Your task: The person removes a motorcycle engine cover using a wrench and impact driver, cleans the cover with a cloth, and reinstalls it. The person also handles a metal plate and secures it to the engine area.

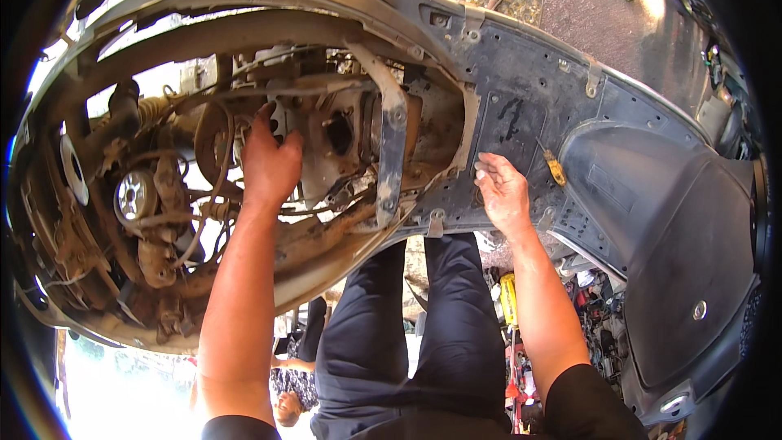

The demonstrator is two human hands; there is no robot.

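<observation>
A scooter lies across the view, its engine bay (pixel 326 171) exposed on the left and its dark plastic footboard (pixel 505 73) on the right. My left hand (pixel 273 163) reaches into the bay among dusty metal parts, index finger stretched and thumb apart. Beside it a metal bracket (pixel 391 151) spans the bay. Over the footboard's near edge, my right hand (pixel 505 195) has its thumb and fingertips pinched together; whatever may be between them is too small to make out. To its right a screwdriver (pixel 555 169) with a yellow handle lies on the footboard.
The black seat (pixel 692 277) rises at the right. Below my right forearm another yellow-handled tool (pixel 509 297) stands near a heap of small parts (pixel 590 310). A round silver part (pixel 136 195) sits in the bay's left side. Another person (pixel 289 403) shows at the lower edge.
</observation>
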